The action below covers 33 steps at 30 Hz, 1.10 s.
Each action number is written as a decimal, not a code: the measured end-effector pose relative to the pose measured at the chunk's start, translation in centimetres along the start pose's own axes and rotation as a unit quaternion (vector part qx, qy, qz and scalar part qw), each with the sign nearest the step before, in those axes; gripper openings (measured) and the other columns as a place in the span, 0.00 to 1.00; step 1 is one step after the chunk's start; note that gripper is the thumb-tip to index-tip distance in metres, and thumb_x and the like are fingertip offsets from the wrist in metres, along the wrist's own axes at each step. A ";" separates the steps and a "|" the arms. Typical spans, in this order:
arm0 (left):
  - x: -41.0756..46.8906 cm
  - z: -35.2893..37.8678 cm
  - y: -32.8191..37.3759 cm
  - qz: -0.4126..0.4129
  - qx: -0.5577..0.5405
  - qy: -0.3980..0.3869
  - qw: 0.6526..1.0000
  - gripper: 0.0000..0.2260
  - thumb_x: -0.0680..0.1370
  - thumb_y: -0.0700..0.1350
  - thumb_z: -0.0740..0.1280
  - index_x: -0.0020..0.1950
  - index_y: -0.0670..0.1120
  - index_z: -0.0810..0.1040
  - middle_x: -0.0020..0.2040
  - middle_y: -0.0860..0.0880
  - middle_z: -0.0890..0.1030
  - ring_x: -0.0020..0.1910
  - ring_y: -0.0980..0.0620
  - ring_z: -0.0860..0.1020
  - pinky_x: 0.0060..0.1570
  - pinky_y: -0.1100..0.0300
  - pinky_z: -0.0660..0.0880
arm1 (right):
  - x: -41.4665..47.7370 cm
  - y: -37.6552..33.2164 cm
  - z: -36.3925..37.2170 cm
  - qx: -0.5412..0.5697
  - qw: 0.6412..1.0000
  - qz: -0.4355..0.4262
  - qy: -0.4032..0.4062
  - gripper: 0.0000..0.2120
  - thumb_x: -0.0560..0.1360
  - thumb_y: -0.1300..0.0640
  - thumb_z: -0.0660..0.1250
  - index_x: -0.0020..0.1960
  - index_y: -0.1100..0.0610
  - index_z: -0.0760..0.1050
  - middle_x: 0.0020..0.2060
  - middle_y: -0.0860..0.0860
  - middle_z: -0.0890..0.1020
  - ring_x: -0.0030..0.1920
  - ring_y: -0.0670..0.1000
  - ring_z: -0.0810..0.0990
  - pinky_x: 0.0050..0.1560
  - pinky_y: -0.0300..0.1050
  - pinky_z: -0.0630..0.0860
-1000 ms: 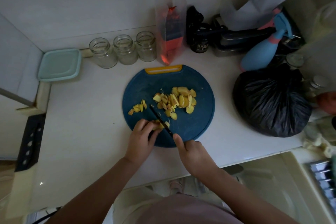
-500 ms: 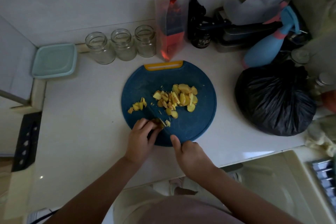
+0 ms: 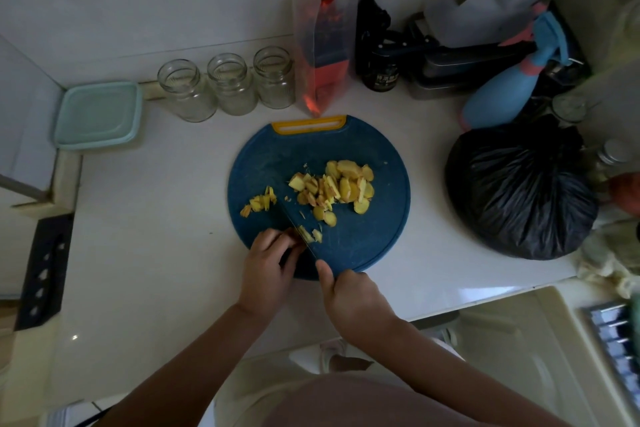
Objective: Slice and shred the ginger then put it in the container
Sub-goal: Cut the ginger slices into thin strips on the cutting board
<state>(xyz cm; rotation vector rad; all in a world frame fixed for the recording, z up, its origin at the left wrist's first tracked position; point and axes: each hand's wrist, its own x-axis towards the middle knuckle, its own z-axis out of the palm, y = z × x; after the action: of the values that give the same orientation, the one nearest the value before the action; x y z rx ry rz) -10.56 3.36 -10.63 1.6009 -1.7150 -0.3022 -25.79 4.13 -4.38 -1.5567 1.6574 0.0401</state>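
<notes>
White counter [image 3: 156, 218], ginger [image 3: 346, 184] and knife [image 3: 288, 217] on blue board [image 3: 363, 246], dark jar [image 3: 379, 74] label illegible.

Left hand [image 3: 266, 263], fingers curled, holds ginger [image 3: 300, 235]; right hand [image 3: 349, 298] grips the knife [image 3: 294, 225], forefinger stretched forward.

The person is wearing a dusty-pink top [image 3: 363, 402], which is filling the bottom edge of the view. Both forearms are showing bare, and so are the left hand [image 3: 266, 263] and right hand [image 3: 349, 298]. Beside the top a pale off-white garment [image 3: 256, 381] is showing, its kind too dim to tell. One foot is wearing a white slipper [image 3: 329, 352].
</notes>
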 end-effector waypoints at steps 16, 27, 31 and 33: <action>-0.1 -0.2 0.2 -0.027 -0.023 -0.002 0.999 0.11 0.75 0.46 0.64 0.41 0.39 0.81 0.40 0.46 0.78 0.41 0.56 0.73 0.43 0.70 0.68 | 0.2 0.4 -0.3 0.014 1.000 -0.001 -0.011 0.28 0.80 0.36 0.46 0.36 0.55 0.69 0.37 0.55 0.76 0.44 0.56 0.79 0.43 0.47 0.73; 0.0 -0.1 -0.5 -0.044 -0.050 -0.025 0.997 0.12 0.75 0.45 0.65 0.44 0.38 0.82 0.43 0.45 0.79 0.45 0.55 0.75 0.51 0.75 0.67 | 1.5 -1.7 -0.3 0.010 1.000 0.024 0.003 0.28 0.80 0.36 0.47 0.35 0.55 0.68 0.37 0.55 0.77 0.46 0.57 0.80 0.43 0.47 0.73; 0.0 -0.1 -0.5 -0.046 -0.071 -0.032 0.996 0.11 0.75 0.45 0.65 0.46 0.39 0.82 0.46 0.47 0.78 0.48 0.56 0.76 0.54 0.75 0.67 | 2.1 -1.9 -0.4 0.059 0.998 0.017 0.009 0.28 0.79 0.36 0.49 0.32 0.55 0.68 0.32 0.54 0.75 0.40 0.55 0.80 0.41 0.47 0.71; 0.3 -0.2 -0.4 -0.058 -0.080 -0.036 0.994 0.11 0.75 0.46 0.66 0.48 0.40 0.82 0.47 0.46 0.78 0.51 0.56 0.77 0.55 0.73 0.69 | 2.3 -1.4 -0.8 0.112 0.994 0.020 -0.002 0.30 0.78 0.35 0.50 0.31 0.58 0.67 0.29 0.53 0.74 0.33 0.50 0.76 0.40 0.47 0.71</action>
<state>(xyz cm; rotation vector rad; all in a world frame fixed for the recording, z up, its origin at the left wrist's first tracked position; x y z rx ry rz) -10.13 3.10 -10.67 1.5913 -1.6092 -0.5465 -24.79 1.50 -4.53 -1.3543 1.6296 -0.1190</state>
